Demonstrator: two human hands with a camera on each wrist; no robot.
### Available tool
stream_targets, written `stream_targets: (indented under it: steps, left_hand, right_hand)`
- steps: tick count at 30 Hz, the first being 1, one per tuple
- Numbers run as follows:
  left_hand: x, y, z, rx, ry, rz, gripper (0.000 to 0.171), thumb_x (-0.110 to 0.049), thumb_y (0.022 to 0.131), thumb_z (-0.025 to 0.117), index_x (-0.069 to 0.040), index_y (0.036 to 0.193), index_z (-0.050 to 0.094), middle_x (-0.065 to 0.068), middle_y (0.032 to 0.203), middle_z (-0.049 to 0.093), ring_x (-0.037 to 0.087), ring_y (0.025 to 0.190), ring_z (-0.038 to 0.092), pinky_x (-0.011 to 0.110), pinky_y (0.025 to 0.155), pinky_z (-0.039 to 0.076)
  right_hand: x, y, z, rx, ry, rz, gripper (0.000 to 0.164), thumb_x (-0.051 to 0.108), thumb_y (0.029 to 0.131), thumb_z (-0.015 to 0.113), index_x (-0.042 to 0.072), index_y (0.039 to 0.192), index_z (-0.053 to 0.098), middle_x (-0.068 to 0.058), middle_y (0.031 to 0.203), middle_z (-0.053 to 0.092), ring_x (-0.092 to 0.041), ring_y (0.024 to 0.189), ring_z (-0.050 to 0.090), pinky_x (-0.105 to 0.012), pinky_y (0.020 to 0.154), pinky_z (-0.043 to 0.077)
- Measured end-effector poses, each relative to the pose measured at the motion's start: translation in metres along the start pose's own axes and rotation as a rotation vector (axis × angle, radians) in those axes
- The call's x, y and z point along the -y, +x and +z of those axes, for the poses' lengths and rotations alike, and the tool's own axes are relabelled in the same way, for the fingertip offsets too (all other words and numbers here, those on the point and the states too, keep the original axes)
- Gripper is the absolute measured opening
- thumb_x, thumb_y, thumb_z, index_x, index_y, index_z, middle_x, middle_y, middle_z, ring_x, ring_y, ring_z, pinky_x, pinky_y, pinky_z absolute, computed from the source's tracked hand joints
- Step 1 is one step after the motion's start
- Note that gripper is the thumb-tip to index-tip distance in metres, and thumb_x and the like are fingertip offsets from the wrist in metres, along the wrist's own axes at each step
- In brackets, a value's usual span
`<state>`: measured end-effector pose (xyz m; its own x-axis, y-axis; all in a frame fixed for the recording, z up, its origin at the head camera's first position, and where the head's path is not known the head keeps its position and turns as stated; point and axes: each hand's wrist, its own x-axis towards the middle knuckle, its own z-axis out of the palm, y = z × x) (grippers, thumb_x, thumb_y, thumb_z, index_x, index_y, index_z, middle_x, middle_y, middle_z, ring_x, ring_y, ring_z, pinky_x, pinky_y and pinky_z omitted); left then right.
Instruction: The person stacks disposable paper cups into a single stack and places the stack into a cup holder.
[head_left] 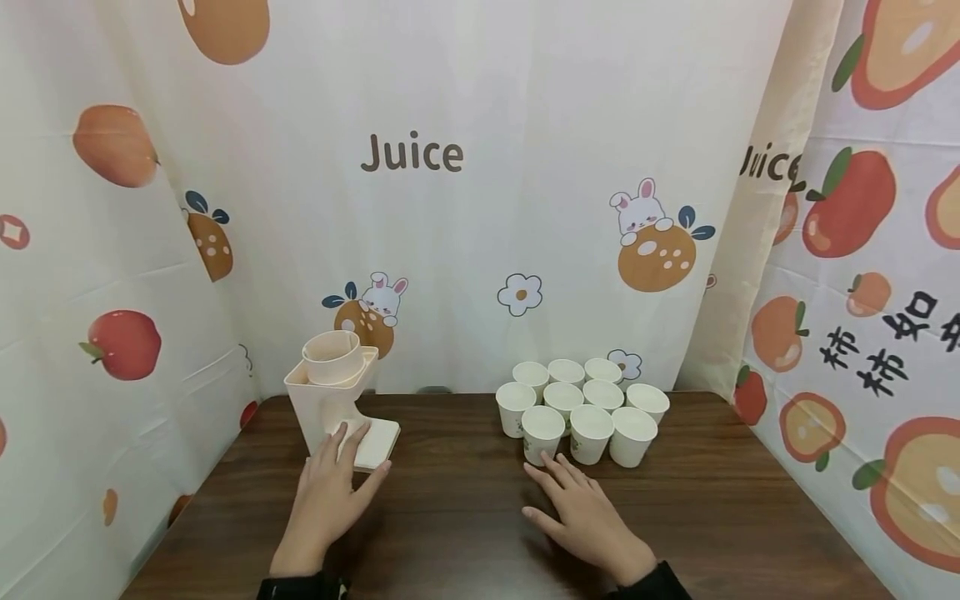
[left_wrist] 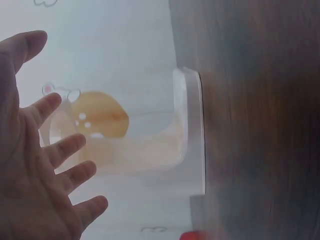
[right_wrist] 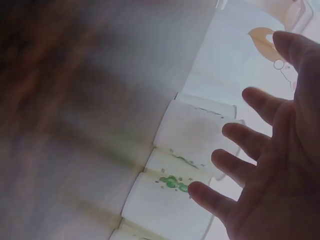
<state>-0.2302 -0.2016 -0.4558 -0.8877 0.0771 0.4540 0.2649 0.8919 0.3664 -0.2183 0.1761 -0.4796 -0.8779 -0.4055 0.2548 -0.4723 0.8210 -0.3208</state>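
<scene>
My left hand [head_left: 327,492] is held with spread fingers in front of a cream plastic cup dispenser [head_left: 311,417], which has a round tube on top and a flat square base. In the left wrist view the dispenser [left_wrist: 190,135] stands beyond the fingertips, and nothing is in the palm. On the right, my right hand [head_left: 585,521] reaches toward a cluster of white paper cups [head_left: 591,433], its fingers extended and holding nothing. The cups stand upright in rows, mouths up. Green print shows on a near cup [right_wrist: 170,200] in the right wrist view, just past the fingers.
A dark brown wooden table [head_left: 450,508] lies under everything. Behind it hangs a pale curtain [head_left: 465,225] with fruit and rabbit prints, and similar printed cloth closes off the left and right sides. Bare tabletop shows between the dispenser and the cups.
</scene>
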Motion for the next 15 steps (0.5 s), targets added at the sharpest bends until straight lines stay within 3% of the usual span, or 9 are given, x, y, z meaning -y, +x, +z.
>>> stream_targets:
  steps: [8,15]
  left_hand:
    - [0.010,0.002,-0.013,-0.066,-0.023,-0.014,0.065,-0.044,0.097,0.064,-0.008,0.147,0.045,0.030,0.145,0.041,0.054,0.127,0.040,0.073,0.096,0.032]
    - [0.019,0.006,-0.017,-0.147,-0.105,-0.082,0.060,-0.040,0.098,0.064,-0.006,0.145,0.047,0.029,0.139,0.049,0.054,0.120,0.047,0.074,0.085,0.037]
  right_hand:
    - [0.003,0.006,0.000,0.020,0.028,-0.049,0.062,0.057,0.101,0.050,0.022,0.151,0.047,-0.016,0.156,0.037,-0.039,0.144,0.031,-0.069,0.100,0.035]
    - [0.008,0.010,0.002,0.063,0.053,-0.082,0.063,0.056,0.101,0.049,0.019,0.152,0.045,-0.016,0.157,0.036,-0.042,0.142,0.033,-0.066,0.100,0.036]
